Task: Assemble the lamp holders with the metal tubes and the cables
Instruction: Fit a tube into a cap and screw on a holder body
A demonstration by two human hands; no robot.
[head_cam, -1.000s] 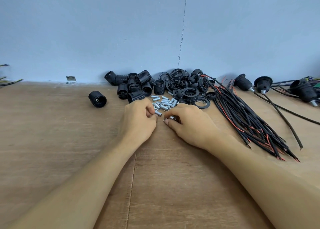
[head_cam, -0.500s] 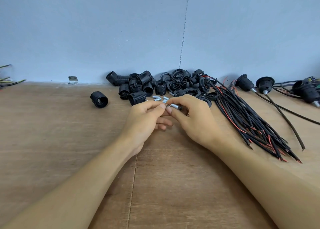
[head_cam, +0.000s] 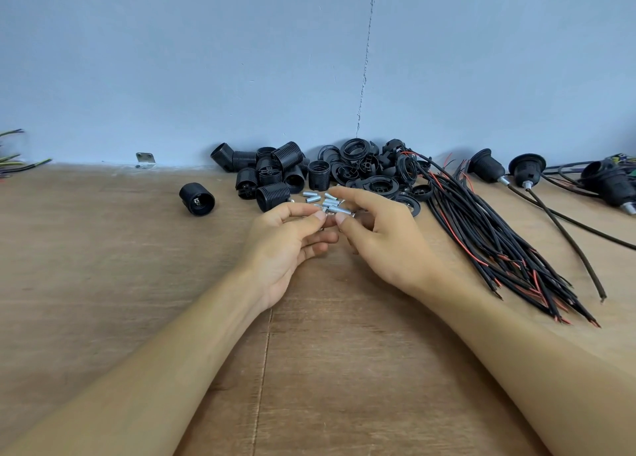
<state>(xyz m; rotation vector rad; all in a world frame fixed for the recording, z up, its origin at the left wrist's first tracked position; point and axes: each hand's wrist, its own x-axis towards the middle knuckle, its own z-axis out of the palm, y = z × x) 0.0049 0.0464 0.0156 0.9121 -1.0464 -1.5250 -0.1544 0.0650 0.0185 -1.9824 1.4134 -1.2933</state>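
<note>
Head view, and the metal tube (head_cam: 339, 210) is up off the table (head_cam: 103, 266) now. A second ago both hands were down, picking through the loose tubes (head_cam: 318, 198); they've since lifted clear with one piece chosen. The right hand (head_cam: 382, 245) pinches it between thumb and forefinger, lying roughly level. The left hand (head_cam: 285, 245) meets it at the 9 o'clock end, thumb and forefinger closed on that tip, though the contact is too small to read for certain. So the picking is done, and I'd judge a holder comes next. Just past the fingertips at 12 o'clock lie the remaining loose tubes. At 11 o'clock, against the wall, sits the heap of threaded lamp holders (head_cam: 275, 176), with rings and caps (head_cam: 371, 169) at 1 o'clock. One lone holder (head_cam: 197, 199) lies apart at 10 o'clock. The cables (head_cam: 488, 242) fan out at 3 o'clock, untouched, and finished holders (head_cam: 487, 166) wait at 2 o'clock.
</note>
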